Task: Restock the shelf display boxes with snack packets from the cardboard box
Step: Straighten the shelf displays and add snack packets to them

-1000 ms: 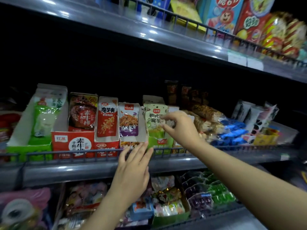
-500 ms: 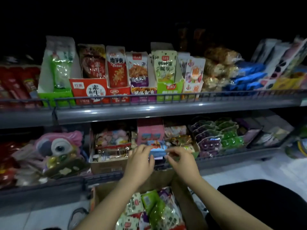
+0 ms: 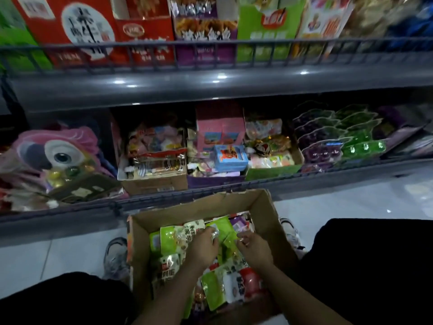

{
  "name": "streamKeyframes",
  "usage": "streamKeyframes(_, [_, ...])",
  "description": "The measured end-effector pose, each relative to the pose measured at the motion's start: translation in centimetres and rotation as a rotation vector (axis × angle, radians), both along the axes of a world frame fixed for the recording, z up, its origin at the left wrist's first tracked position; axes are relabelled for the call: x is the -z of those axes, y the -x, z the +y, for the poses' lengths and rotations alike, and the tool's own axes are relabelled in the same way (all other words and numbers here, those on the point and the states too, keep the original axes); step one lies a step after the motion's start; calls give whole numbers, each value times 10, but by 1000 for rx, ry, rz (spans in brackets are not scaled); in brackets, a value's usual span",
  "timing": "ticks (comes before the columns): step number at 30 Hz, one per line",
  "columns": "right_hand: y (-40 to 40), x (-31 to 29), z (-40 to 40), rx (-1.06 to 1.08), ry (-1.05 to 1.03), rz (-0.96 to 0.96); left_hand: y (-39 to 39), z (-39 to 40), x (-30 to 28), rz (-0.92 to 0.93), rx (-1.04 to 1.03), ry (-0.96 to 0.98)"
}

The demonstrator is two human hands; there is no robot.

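An open cardboard box (image 3: pixel 234 204) stands on the floor between my knees, full of mixed snack packets (image 3: pixel 167 239), mostly green and white. Both my hands are down inside it. My left hand (image 3: pixel 203 246) has its fingers curled on the shiny edge of a packet near the green ones. My right hand (image 3: pixel 254 249) is just to its right, fingers curled and pinching another packet's edge. The shelf display boxes sit on the upper shelf behind a wire rail: a red one (image 3: pixel 70 26), a purple one (image 3: pixel 206 31) and a green one (image 3: pixel 264 34).
The grey shelf edge (image 3: pixel 210 85) juts out above the box. On the lower shelf are a pink parrot toy (image 3: pixel 54 156), a small blue box (image 3: pixel 230 157) and green jelly cups (image 3: pixel 360 146). My shoes (image 3: pixel 116 256) flank the box on the white floor.
My view dropped from the upper shelf to the floor box. Both hands came down from the shelf rails, past the lower shelf, into the cardboard box and now grip packets.
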State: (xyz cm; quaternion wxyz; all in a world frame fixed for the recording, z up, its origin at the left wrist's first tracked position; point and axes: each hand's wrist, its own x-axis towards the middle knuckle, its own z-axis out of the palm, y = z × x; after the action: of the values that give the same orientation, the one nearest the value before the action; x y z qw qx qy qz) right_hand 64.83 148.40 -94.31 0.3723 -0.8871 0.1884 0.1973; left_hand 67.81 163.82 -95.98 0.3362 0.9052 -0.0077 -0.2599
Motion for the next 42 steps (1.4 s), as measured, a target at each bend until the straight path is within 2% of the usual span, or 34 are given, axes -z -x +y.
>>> streamKeyframes(7, [3,64,-8,15,-126,197,-2,-6,52,245,-72,89])
streamKeyframes(13, [0,84,-17,130,-273,312,-2,-25,79,321,-200,162])
streamKeyframes(20, [2,109,-22,208,-280,348,0,-38,89,368,-455,208])
streamKeyframes(24, [4,110,-26,263,-296,269,-3,-39,87,450,-557,253])
streamKeyframes(30, [-2,85,-24,378,-432,209,-13,-30,54,574,-706,523])
streamKeyframes(35, [-4,67,-19,330,-384,88,-19,-16,21,527,-781,655])
streamKeyframes(39, [-9,29,-18,194,-333,-34,-21,-5,-4,511,-867,791])
streamKeyframes(42, [-11,-2,-15,263,-400,-118,-16,3,-33,500,-841,867])
